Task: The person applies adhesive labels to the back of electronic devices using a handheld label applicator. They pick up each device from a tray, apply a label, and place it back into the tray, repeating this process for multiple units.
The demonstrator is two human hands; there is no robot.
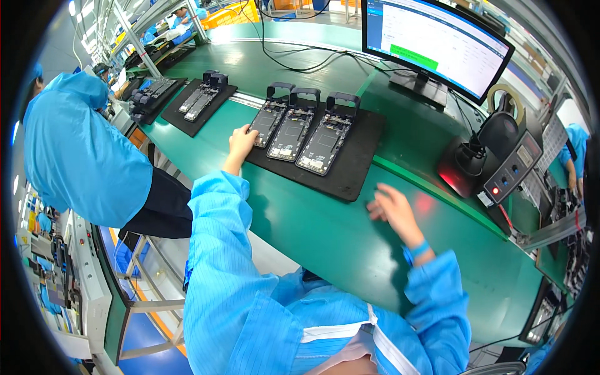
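Three opened phone housings with bare inner boards and raised black frames at their tops lie on a black mat (354,181). My left hand (240,145) has its fingers closed on the lower left edge of the leftmost phone (269,123). Beside that one are the middle phone (291,134) and the right phone (325,142), neither touched by a hand. Over the green bench, to the right of the mat, my right hand (394,211) hovers with loosely bent fingers apart and nothing in them; it is slightly blurred.
Farther left, a second black mat (194,125) carries more opened phones (203,100). A monitor (437,47) stands at the back right, near a black scanner on a stand (494,134) and a control box (512,169). A co-worker in blue (87,150) is at the left.
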